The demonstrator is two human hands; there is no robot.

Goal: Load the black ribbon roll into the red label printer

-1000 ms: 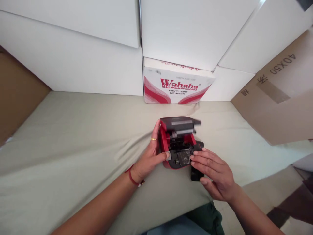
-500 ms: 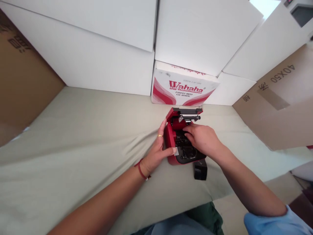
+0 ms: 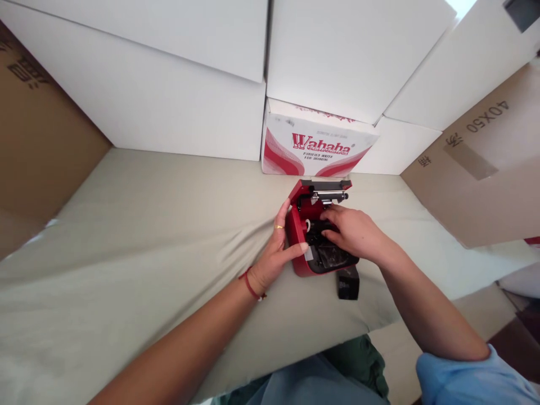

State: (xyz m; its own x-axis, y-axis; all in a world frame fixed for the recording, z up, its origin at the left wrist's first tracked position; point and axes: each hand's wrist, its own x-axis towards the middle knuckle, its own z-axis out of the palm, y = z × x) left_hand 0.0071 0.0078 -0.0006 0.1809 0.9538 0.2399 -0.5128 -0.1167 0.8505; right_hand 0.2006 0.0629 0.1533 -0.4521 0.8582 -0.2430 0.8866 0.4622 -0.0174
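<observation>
A left hand [image 3: 276, 254], thumb and fingers spread, touches an open-lidded red-and-black device [image 3: 327, 254] on pale cloth [image 3: 169, 208]; inside it, a dark, white-ended roll [image 3: 309, 225]; behind it, a Wahaha water carton [image 3: 319, 144]; reaching into it, a right hand [image 3: 355, 233], whether pinching the roll cannot be told; just in front, a black box [image 3: 348, 284].

Gold ring [image 3: 279, 226] worn on left hand [image 3: 278, 247]; red cord bracelet [image 3: 251, 287] fastened just behind it at the wrist. Light-blue sleeve [image 3: 468, 378] worn on right arm [image 3: 426, 301], well back from right hand [image 3: 352, 229].
</observation>
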